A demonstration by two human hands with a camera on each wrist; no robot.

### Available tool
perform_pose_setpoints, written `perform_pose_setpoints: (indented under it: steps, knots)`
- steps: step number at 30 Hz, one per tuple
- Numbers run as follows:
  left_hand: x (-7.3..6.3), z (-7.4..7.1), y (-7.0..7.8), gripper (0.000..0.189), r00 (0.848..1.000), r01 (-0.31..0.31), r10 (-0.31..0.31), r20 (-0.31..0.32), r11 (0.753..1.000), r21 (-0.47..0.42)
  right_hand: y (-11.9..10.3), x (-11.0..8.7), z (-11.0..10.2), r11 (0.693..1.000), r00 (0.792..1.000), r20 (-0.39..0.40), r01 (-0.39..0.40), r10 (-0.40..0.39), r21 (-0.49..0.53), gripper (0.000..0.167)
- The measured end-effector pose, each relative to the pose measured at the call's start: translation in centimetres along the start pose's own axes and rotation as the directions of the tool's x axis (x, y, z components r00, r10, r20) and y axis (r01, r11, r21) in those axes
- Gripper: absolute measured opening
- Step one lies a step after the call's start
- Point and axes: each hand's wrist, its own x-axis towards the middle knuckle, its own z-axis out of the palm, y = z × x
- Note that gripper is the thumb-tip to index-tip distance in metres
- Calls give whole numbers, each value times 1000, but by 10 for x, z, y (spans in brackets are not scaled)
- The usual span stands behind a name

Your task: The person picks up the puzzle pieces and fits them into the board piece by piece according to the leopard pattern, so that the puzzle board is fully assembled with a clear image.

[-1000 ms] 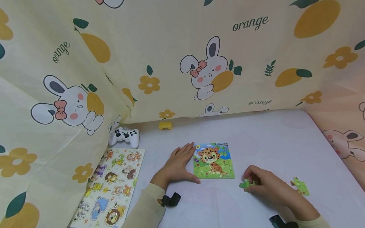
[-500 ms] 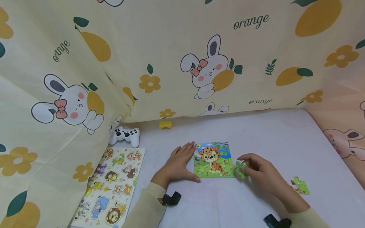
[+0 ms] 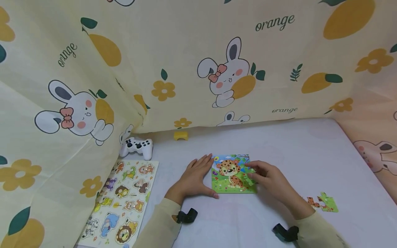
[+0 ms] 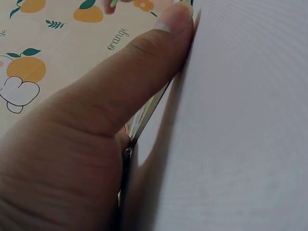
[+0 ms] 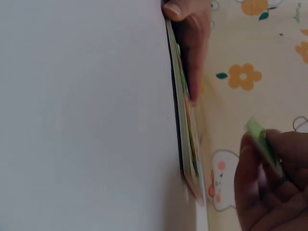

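A square leopard jigsaw puzzle [image 3: 227,186] lies flat on the white cloth in the head view. My left hand [image 3: 194,179] rests along its left side, fingers stretched out and thumb at the near left corner. The left wrist view shows that thumb [image 4: 139,57] against the board's edge. Between thumb and fingertips my right hand [image 3: 273,179] pinches a green puzzle piece [image 5: 262,144], tilted and raised over the board's right side. Two loose puzzle pieces lie to the right: a green one [image 3: 330,203] and a spotted orange one [image 3: 313,202], partly hidden by the right forearm.
A sheet of animal pictures [image 3: 147,196] lies at the left on the white cloth [image 3: 235,220]. Behind it sits a white game controller [image 3: 139,146], and a yellow block [image 3: 181,135] stands near the back. A printed curtain [image 3: 173,51] closes off the back and sides.
My right hand has lifted the green puzzle piece from the cloth and carried it left over the puzzle's right side. The spotted piece has come into sight. My left hand stays put.
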Motion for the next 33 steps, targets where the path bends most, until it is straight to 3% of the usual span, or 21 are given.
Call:
perform_pose_setpoints:
  steps: [8, 16, 23, 33]
  knots:
    - [0, 1, -1, 144, 1000, -10, 10, -5, 1000, -4, -2, 13, 24, 999, 999, -46, -23, 21, -44, 23]
    - [1, 1, -1, 144, 1000, -8, 8, -7, 1000, 2, -5, 19, 43, 995, 998, -3, -68, 68, -79, 30]
    - [1, 1, -1, 143, 1000, -12, 12, -6, 1000, 0, -4, 23, 58, 998, 999, 16, -38, 39, -46, 19]
    - [1, 0, 0, 142, 1000, -3, 3, 1, 1000, -3, -6, 28, 79, 999, 997, 78, 4, 0, -53, 19]
